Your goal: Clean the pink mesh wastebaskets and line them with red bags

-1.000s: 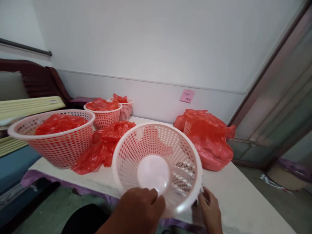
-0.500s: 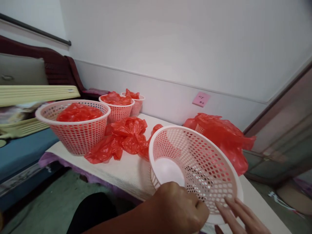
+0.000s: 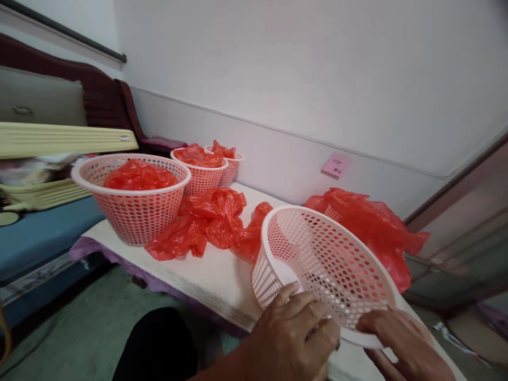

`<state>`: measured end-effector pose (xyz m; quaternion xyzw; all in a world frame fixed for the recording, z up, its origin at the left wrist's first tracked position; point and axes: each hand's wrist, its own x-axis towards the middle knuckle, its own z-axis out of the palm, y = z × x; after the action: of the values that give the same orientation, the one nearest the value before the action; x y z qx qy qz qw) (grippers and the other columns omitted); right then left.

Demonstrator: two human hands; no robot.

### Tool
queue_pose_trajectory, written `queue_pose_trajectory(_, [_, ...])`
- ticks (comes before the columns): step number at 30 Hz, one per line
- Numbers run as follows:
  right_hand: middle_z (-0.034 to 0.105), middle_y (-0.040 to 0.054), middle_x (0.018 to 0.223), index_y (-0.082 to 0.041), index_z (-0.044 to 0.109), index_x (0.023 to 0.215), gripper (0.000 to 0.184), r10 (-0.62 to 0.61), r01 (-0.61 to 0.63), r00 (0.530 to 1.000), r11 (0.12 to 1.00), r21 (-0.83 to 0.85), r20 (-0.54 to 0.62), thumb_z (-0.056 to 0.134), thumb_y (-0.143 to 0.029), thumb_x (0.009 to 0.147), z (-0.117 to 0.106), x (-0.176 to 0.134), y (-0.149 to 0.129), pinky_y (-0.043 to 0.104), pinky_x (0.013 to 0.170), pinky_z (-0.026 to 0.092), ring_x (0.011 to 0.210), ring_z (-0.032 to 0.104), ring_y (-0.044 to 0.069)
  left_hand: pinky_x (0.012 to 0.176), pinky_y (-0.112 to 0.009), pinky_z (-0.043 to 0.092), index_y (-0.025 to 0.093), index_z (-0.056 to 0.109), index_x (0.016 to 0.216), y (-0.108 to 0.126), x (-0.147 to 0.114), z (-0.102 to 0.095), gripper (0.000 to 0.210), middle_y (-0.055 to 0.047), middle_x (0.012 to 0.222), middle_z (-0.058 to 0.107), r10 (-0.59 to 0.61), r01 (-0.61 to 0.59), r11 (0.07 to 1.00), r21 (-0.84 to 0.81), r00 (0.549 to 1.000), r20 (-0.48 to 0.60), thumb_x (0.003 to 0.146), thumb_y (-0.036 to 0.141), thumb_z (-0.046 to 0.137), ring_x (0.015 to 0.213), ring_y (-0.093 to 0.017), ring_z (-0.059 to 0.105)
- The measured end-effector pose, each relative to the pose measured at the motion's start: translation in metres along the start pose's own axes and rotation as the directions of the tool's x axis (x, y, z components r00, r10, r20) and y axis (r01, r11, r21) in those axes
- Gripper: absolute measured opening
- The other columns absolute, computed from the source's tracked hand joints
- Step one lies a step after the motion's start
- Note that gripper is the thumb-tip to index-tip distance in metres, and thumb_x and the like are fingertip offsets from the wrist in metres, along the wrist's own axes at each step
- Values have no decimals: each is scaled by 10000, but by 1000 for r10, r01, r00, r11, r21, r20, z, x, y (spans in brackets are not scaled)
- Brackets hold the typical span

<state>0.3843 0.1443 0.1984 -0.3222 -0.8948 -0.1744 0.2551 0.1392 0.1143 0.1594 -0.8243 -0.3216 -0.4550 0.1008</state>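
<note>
At the near edge of the surface [image 3: 206,278], at about five o'clock in my view, the empty basket [image 3: 329,264] sat tilted, its mouth turned up and toward ten o'clock. I recorded both hands on it. The left hand [image 3: 296,330] was curled closed over the near rim and lower wall, fingers bent and knuckles up. The right hand [image 3: 400,338] lay flatter, fingers pressed on the rim at the four o'clock side, gripping it lightly.

Risk, in my judgement: the basket rested partly past the surface's edge and on a slant, so a loosened grip on either side could let it roll off toward the floor. The loose red bag [image 3: 206,222], lying just beside it at ten o'clock, could snag on the rim if the basket swung that way. A bagged basket [image 3: 369,227] stood close behind at one o'clock and might be knocked.

Three filled baskets, the nearest the large basket [image 3: 135,203], stood well apart at nine to eleven o'clock.
</note>
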Motion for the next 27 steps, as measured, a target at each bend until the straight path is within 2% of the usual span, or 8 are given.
queue_pose_trajectory(10, [668, 7, 736, -246, 592, 857, 299, -46, 40, 993, 998, 52, 110, 482, -510, 947, -8, 23, 0, 303, 668, 453, 668, 616, 183, 1226, -355, 134, 118, 606, 1219, 6, -1, 20, 373, -49, 1284, 676, -48, 39, 998, -51, 981, -189, 873, 247, 559, 1284, -195, 520])
queue_pose_trajectory(13, [659, 13, 721, -244, 593, 812, 333, -21, 11, 988, 998, 67, 155, 442, -499, 964, -8, 25, -1, 300, 660, 466, 661, 614, 181, 1187, -370, 250, 131, 576, 1230, 0, -7, 12, 378, -78, 1264, 680, -64, 11, 973, -231, 973, -220, 859, 196, 548, 1263, -196, 535])
queue_pose_trajectory(15, [647, 10, 699, -247, 600, 791, 336, 9, -26, 984, 995, 94, 175, 436, -480, 970, -7, 25, 2, 293, 631, 469, 639, 607, 175, 1105, -388, 367, 185, 590, 1218, -9, -20, 9, 393, -81, 1257, 667, -263, 125, 875, -467, 934, -241, 827, 160, 553, 1231, -205, 551])
queue_pose_trajectory(16, [643, 8, 690, -248, 606, 787, 336, 23, -42, 984, 993, 108, 176, 438, -475, 970, -6, 25, 4, 288, 613, 468, 627, 604, 171, 1073, -398, 393, 218, 616, 1184, -16, -27, 9, 371, -76, 1253, 657, -429, 239, 772, -589, 880, -205, 820, 170, 560, 1218, -214, 554])
queue_pose_trajectory(18, [644, 12, 687, -249, 623, 791, 344, 52, -75, 983, 989, 128, 174, 435, -475, 972, -4, 24, 12, 282, 586, 471, 615, 606, 169, 1047, -414, 399, 247, 668, 1056, -36, -43, 15, 245, -62, 1193, 659, -738, 486, 476, -733, 674, -32, 829, 252, 577, 1176, -233, 568])
queue_pose_trajectory(20, [659, 24, 709, -250, 646, 816, 364, 83, -109, 980, 984, 139, 182, 434, -505, 966, -3, 22, 20, 287, 585, 484, 625, 621, 177, 981, -422, 437, 210, 657, 1022, -63, -59, 26, 205, -87, 1111, 674, -862, 627, 257, -735, 492, 119, 879, 279, 528, 1110, -248, 599])
queue_pose_trajectory(23, [664, 29, 713, -252, 654, 826, 377, 101, -132, 975, 980, 149, 198, 437, -530, 959, -3, 23, 27, 292, 581, 498, 627, 632, 183, 777, -392, 518, 161, 635, 991, -102, -79, 49, 189, -69, 963, 691, -907, 726, -100, -680, 214, 362, 882, 307, 586, 874, -217, 662])
queue_pose_trajectory(27, [638, 6, 679, -258, 630, 805, 368, 57, -77, 988, 989, 130, 146, 410, -497, 980, -5, 29, 23, 268, 552, 491, 597, 620, 159, 771, -385, 545, 160, 594, 1137, -135, -96, 72, 298, -49, 1017, 659, -858, 687, -353, -636, 35, 513, 918, 363, 590, 851, -176, 651])
